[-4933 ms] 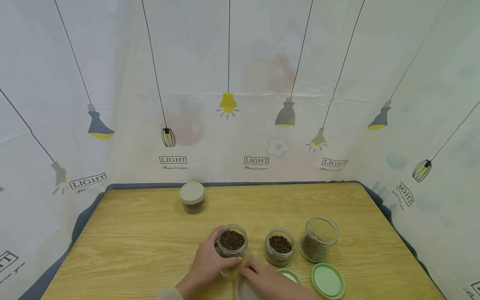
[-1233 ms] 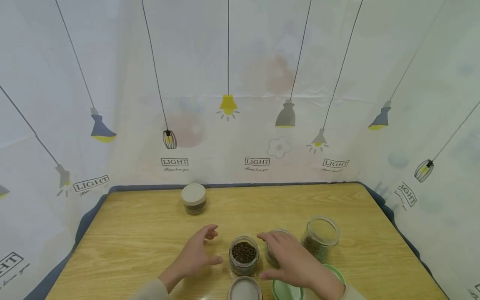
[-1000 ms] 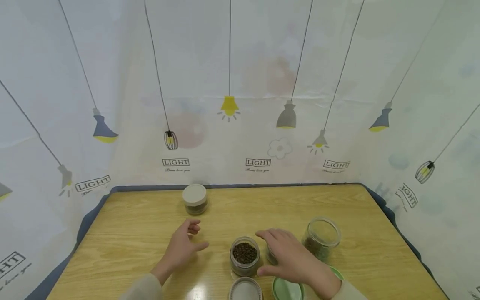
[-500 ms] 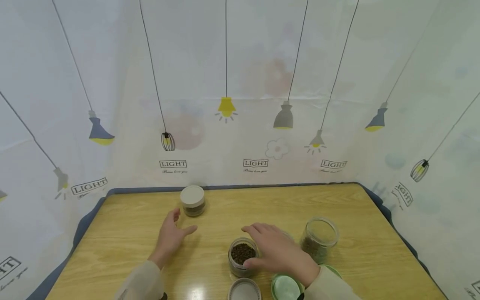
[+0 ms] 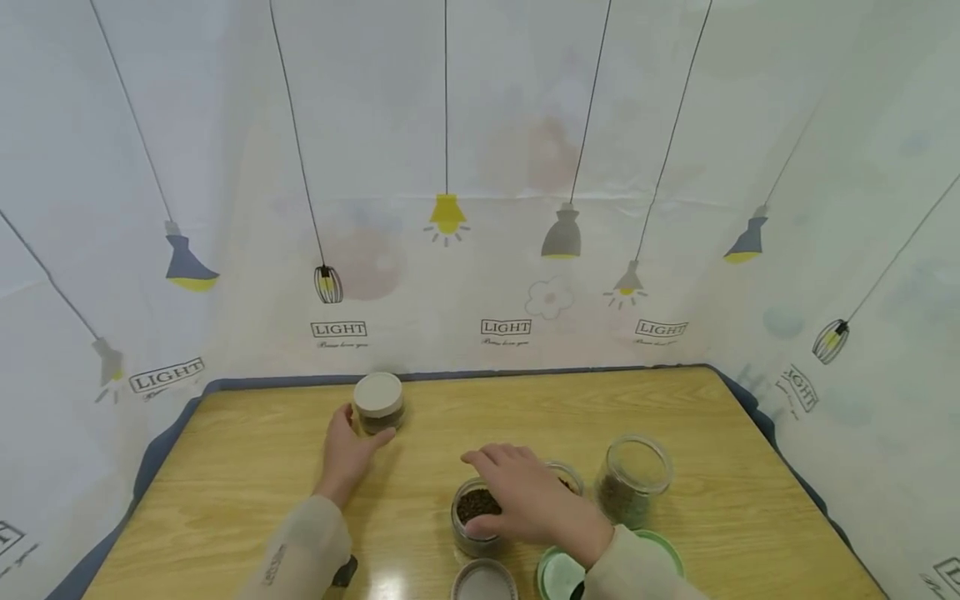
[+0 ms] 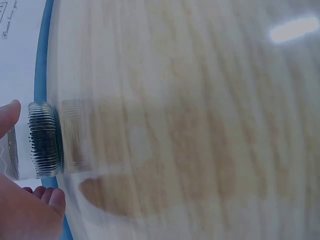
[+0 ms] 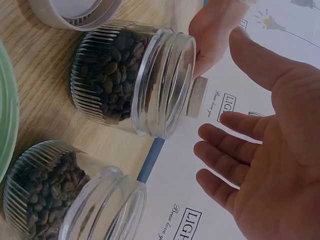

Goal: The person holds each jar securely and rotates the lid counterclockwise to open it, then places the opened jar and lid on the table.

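Observation:
My left hand (image 5: pixel 347 454) is at a lidded glass jar (image 5: pixel 381 421) with dark contents near the table's back edge. Thumb and fingers are spread on either side of it; in the left wrist view gaps show between the fingers (image 6: pixel 56 200) and the jar. My right hand (image 5: pixel 528 500) hovers with fingers extended, holding nothing, over an uncovered jar of coffee beans (image 7: pixel 112 75), partly hiding it in the head view. Beside that stands another uncovered bean jar (image 7: pixel 50 192), mostly behind the right hand in the head view.
A taller open jar (image 5: pixel 633 492), partly filled, stands at the right. A beige lid (image 5: pixel 484 582) lies in front of the middle jar. Two green lids, one nearer the middle (image 5: pixel 558 575) and one under the right sleeve's edge (image 5: pixel 663 546), lie beside it.
My left hand first set down the bean jar by the beige lid, then moved back and left to the lidded jar. My right hand left the beige lid and drifted left over the middle bean jar.

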A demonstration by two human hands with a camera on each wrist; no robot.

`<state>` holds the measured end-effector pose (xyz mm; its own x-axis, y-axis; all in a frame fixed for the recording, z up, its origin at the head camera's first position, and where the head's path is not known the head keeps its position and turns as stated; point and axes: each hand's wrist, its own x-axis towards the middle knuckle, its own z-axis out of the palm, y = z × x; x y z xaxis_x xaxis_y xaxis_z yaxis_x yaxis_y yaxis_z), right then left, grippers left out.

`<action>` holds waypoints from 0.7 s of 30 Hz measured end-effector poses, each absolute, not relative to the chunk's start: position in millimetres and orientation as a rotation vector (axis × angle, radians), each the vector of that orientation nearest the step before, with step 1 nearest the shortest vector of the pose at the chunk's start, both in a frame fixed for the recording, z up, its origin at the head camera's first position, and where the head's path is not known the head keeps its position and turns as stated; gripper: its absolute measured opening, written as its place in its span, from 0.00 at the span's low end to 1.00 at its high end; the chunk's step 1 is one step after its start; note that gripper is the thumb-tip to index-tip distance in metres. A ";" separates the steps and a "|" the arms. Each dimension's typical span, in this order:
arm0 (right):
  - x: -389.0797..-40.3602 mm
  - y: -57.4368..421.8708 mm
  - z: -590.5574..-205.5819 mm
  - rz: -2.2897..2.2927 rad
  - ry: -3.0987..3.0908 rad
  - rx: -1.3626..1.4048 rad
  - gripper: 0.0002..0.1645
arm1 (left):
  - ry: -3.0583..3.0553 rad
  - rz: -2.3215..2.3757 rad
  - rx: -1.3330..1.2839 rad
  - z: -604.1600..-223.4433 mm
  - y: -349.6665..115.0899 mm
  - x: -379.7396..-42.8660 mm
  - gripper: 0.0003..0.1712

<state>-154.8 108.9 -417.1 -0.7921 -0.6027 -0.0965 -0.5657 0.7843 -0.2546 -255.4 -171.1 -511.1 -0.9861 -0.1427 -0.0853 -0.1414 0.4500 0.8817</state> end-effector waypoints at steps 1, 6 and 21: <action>-155.2 108.4 -416.9 -0.316 2.799 -0.925 0.46 | -2.670 -1.619 0.267 -511.4 -170.4 -256.8 0.55; -157.3 105.4 -416.4 -0.324 2.778 -0.916 0.46 | -2.635 -1.599 0.273 -512.2 -167.4 -266.4 0.56; -163.2 100.9 -425.0 -0.318 2.765 -0.908 0.47 | -2.601 -1.617 0.319 -516.6 -158.5 -276.0 0.55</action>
<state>-163.2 100.9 -425.0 -0.7871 -0.6021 -0.1342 -0.5559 0.7866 -0.2688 -276.0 -158.5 -516.6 -0.9767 -0.2074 -0.0558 -0.1419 0.4277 0.8927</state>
